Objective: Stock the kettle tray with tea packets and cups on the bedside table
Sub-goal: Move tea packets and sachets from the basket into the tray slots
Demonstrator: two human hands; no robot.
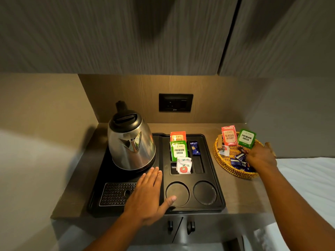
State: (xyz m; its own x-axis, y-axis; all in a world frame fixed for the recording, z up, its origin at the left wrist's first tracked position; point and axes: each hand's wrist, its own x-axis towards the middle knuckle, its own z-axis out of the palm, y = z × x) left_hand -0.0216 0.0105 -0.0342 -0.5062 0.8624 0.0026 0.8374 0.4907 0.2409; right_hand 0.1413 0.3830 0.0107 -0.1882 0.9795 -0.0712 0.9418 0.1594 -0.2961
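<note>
Meanwhile the right hand [261,157] reached into the basket [220,160] right of the tray [216,178], fingers curled over dark blue sachets [239,163]; whether it pinched one, I couldn't tell. The left hand [147,194] lay flat and spread on the tray, whose packet slots sat leftward.

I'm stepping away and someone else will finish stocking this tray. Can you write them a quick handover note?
Left hand: flat and open on the black tray, steadying it.
Right hand: in the wicker basket among dark sachets; grip unclear.
Done: orange tea packet, green tea packet, blue sachet and white sachets are in the tray slots beside the kettle.
Left: both round cup wells are empty; no cups in view.
</note>
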